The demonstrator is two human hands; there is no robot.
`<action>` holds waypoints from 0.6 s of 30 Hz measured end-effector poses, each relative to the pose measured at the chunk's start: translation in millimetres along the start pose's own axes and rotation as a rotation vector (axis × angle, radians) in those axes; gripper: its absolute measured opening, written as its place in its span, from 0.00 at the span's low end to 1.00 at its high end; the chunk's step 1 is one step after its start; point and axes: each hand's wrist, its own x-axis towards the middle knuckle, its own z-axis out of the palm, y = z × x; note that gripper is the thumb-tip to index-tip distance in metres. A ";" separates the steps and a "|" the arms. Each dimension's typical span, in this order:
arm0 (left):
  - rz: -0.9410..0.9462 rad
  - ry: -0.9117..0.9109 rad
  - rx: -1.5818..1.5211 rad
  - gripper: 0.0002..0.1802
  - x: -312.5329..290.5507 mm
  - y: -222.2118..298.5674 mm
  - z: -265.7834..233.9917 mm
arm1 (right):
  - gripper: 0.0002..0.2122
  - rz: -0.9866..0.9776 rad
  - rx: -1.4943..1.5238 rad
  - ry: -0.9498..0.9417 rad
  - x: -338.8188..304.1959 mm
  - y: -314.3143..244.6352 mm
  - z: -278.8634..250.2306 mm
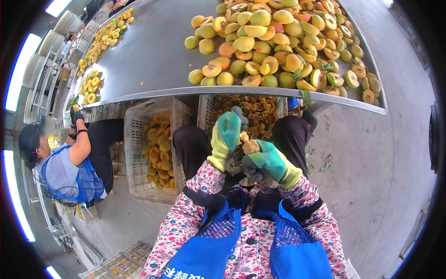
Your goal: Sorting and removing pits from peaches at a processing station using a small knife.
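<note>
a brownish fruit piece is being gripped by the right hand near the left hand, whose hold cannot be told, with seemingly finished pieces being held in a crate and a heap being left on the table.

Bright overall — long white tube lights at left blown out, blue fringing. Grey metal tabletop shows pale glare toward its left end; darker shade underneath. Fisheye bends straight edges, corners vignette to black — far-left background soft.
</note>
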 end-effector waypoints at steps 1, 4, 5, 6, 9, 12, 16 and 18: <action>-0.011 0.023 -0.024 0.22 5.9 -2.6 -13.4 | 0.09 0.043 0.012 -0.011 -4.9 -10.1 5.4; 0.083 0.084 -0.219 0.29 1.5 9.7 -38.4 | 0.12 -0.087 -0.081 -0.173 -6.8 -29.6 5.4; 0.043 0.035 -0.186 0.27 -1.2 23.1 -33.5 | 0.13 -0.139 -0.101 -0.141 0.7 -29.3 0.1; 0.009 -0.011 -0.149 0.26 -4.1 37.3 -34.6 | 0.14 -0.008 -0.183 0.024 9.9 -21.5 -4.8; 0.275 0.044 0.136 0.20 -20.2 57.9 -64.7 | 0.12 -0.403 -1.522 0.397 36.2 22.9 -32.4; 0.464 0.374 0.227 0.15 -34.7 78.6 -95.7 | 0.11 -0.028 -0.360 0.226 26.4 9.5 -19.2; 0.322 0.563 1.679 0.14 -39.2 93.6 -190.4 | 0.07 0.047 -0.134 0.238 22.2 6.9 -18.0; 0.599 0.595 1.489 0.15 -14.1 98.7 -174.1 | 0.06 0.065 -0.087 0.252 21.0 15.0 -18.7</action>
